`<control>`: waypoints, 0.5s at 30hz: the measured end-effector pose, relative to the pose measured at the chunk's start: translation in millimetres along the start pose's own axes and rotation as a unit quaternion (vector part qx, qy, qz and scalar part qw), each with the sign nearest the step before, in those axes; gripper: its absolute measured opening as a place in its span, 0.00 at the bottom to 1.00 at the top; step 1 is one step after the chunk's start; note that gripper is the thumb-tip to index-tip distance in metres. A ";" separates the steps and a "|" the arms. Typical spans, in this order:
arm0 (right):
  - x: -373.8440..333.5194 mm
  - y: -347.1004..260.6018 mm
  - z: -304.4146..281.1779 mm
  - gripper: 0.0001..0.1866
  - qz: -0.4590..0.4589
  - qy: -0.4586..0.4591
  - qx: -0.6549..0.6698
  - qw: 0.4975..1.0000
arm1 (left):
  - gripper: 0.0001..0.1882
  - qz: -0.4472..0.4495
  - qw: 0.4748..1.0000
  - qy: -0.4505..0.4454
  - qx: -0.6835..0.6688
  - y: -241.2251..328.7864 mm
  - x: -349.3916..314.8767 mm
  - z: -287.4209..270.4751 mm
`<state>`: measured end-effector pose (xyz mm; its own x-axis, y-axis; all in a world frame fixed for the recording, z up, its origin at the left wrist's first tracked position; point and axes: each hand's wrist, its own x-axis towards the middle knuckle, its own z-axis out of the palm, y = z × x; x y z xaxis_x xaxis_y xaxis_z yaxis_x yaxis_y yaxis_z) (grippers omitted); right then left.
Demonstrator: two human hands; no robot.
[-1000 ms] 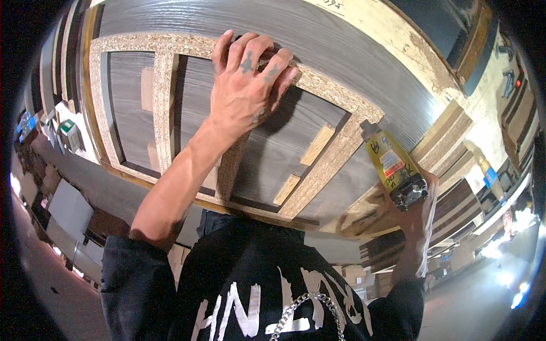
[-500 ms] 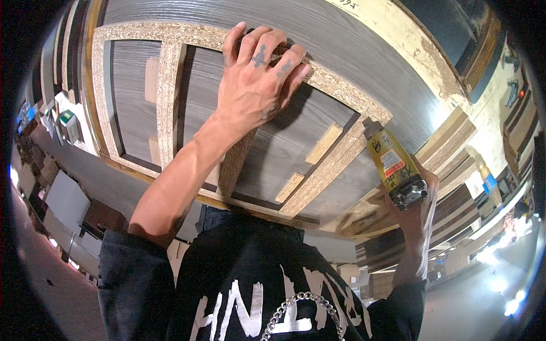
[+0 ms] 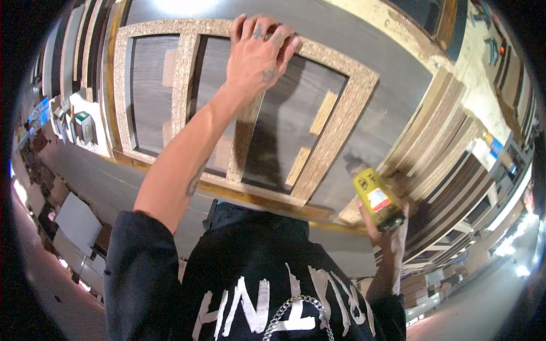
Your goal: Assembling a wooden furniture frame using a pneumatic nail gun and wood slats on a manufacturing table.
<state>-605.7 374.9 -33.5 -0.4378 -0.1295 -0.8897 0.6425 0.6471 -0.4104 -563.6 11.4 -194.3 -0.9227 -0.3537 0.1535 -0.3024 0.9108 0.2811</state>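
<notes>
"Where's the chipboard frame (image 3: 245, 136)?"

"Flat on the grey panel (image 3: 392, 119), its near side close to the panel's near edge."

"And the left hand (image 3: 259, 59)?"

"At the frame's far rail (image 3: 330, 58), fingers bent over it; whether they're clenched, I can't tell."

"The right hand (image 3: 371, 227)?"

"Around the panel's near right corner, fingers wrapped round a yellow tool (image 3: 373, 190), just right of the frame."
</notes>
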 end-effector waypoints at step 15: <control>-53.2 138.4 90.2 0.28 -0.220 0.015 -0.251 0.943 | 0.13 0.071 0.990 0.123 -0.014 -0.1 3.0 13.7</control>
<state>-436.8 403.6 -61.0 -0.6147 -0.4516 -0.6466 0.0203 0.8105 -0.5854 -569.6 13.1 -206.9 -0.8677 -0.2674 0.4191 -0.1641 0.9499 0.2661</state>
